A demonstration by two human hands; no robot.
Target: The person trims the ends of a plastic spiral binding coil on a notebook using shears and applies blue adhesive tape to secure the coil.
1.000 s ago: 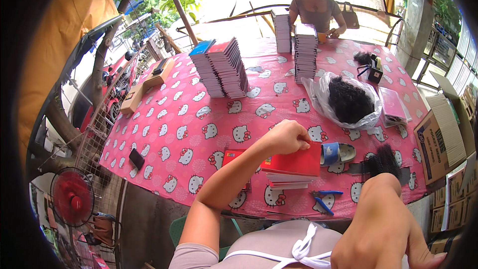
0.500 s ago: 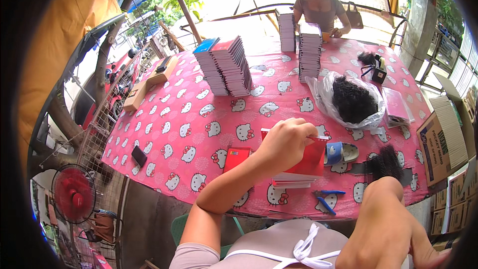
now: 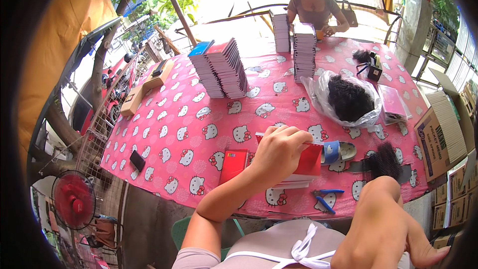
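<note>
My left hand [image 3: 284, 150] reaches across the near middle of the table. Its fingers are closed at the top edge of a red notebook [image 3: 311, 159], which lies on a small stack with white page edges [image 3: 293, 184]. Left of my forearm lies another red notebook [image 3: 234, 163], partly covered by the arm. My right hand [image 3: 383, 229] is large and close at the lower right, away from the notebooks. Its thumb sticks out to the side, while the other fingers are hidden. Blue-handled pliers [image 3: 326, 200] lie between the stack and my right hand.
Tall notebook stacks [image 3: 219, 69] stand farther back. Black coils fill a plastic bag [image 3: 318, 97]; more black coils [image 3: 383, 162] lie near a blue slipper [image 3: 332, 153]. A phone [image 3: 137, 160] lies at left, an open carton [image 3: 438, 137] stands at right. A person [image 3: 313, 12] sits opposite.
My left hand has lowered slightly toward me at the notebook's top edge. The thumb of my right hand now stretches farther out. The whole view has shifted a little.
</note>
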